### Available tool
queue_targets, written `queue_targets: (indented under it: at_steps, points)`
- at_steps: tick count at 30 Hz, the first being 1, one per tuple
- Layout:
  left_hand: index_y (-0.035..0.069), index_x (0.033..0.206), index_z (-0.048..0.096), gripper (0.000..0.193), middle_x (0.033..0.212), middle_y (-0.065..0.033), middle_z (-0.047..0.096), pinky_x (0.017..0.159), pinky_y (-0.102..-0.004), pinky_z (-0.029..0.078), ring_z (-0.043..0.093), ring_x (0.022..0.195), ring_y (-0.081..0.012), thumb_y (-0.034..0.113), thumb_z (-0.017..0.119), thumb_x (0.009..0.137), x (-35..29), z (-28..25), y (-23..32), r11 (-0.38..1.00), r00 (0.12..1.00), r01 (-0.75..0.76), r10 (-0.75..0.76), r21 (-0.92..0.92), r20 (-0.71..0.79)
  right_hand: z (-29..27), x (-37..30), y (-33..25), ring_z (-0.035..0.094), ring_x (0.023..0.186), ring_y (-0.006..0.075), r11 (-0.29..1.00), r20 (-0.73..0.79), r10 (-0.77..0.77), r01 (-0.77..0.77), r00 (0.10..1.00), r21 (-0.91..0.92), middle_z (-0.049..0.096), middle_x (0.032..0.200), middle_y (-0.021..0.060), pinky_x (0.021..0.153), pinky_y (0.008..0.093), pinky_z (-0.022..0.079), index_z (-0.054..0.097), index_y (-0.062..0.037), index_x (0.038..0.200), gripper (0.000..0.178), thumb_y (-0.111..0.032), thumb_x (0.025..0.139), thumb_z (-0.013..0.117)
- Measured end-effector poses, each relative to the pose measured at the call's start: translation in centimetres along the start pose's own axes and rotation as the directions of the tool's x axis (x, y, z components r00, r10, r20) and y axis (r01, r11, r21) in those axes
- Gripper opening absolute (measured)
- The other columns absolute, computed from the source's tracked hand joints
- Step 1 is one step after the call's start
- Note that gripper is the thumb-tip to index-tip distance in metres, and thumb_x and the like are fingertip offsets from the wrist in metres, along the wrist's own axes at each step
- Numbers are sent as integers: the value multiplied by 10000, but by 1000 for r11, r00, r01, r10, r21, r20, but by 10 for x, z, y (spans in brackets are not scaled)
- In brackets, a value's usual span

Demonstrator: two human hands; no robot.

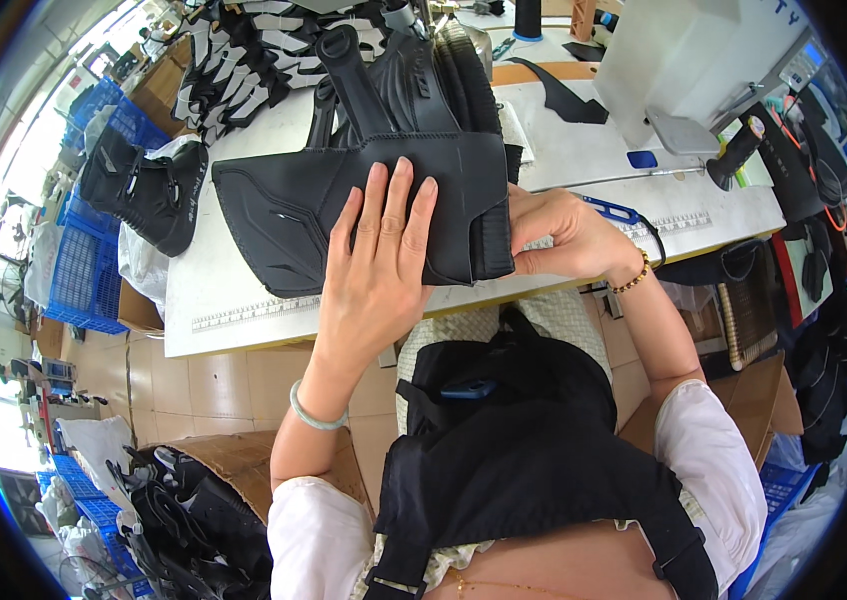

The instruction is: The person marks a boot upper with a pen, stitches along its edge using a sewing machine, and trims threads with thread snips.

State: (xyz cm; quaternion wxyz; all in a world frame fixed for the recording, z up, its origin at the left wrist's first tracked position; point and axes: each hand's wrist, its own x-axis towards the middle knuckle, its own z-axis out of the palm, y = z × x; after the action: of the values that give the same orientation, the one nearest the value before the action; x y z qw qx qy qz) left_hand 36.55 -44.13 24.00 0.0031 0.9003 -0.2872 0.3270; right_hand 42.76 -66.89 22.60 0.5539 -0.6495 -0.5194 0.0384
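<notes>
A black stitched shoe upper [274, 205] lies over the worktable, with padded panels and a ribbed collar edge [490, 240] on its right side. My left hand [380, 230] rests on top of it, fingers stretched out and pressing lightly apart. At the collar edge, my right hand [569, 235] is closed, thumb and fingers pinching the edge; some fingertips are hidden behind it. Just behind my right hand shows a blue-handled tool [616, 208] with a dark loop; whether the hand touches it I cannot tell.
A black high-top boot [149, 190] stands at the table's left. Many black-and-white pieces [254, 60] pile up at the back. The white sewing machine [669, 70] rises at right, near a thread cone [736, 152]. A ruler strip [679, 222] runs along the front edge. Cartons [234, 465] flank me.
</notes>
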Motion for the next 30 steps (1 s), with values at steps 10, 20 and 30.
queue_targets:
  at_steps: [10, 20, 30]
  points:
    - [-29, 1330, 434, 749, 1383, -226, 429, 1026, -445, 351, 422, 1280, -363, 73, 591, 605, 5, -2, 0, 999, 999, -28, 27, 35, 27, 3, -6, -5, 550, 838, 240, 998, -27, 14, -15, 1000, -56, 609, 868, 102, 759, 332, 430, 594, 5, 805, 191, -69, 715, 745]
    - [3, 1280, 511, 591, 1347, -177, 467, 1024, -457, 341, 414, 1292, -312, 249, 649, 761, 21, -16, -9, 975, 980, -72, 108, -209, 166, 22, -5, 9, 528, 865, 91, 850, -257, 483, -377, 837, 368, 593, 1019, 75, 750, 239, 439, 411, 16, 1269, 537, -45, 796, 659]
    - [-61, 1189, 553, 392, 1257, -153, 532, 966, -398, 431, 517, 1196, -296, 40, 612, 814, 84, 11, -38, 973, 990, -35, 3, -229, -140, -7, 23, 35, 516, 1005, 52, 830, -207, 360, -211, 910, 517, 563, 1167, 24, 825, 217, 450, 478, -11, 1295, 436, 20, 871, 574]
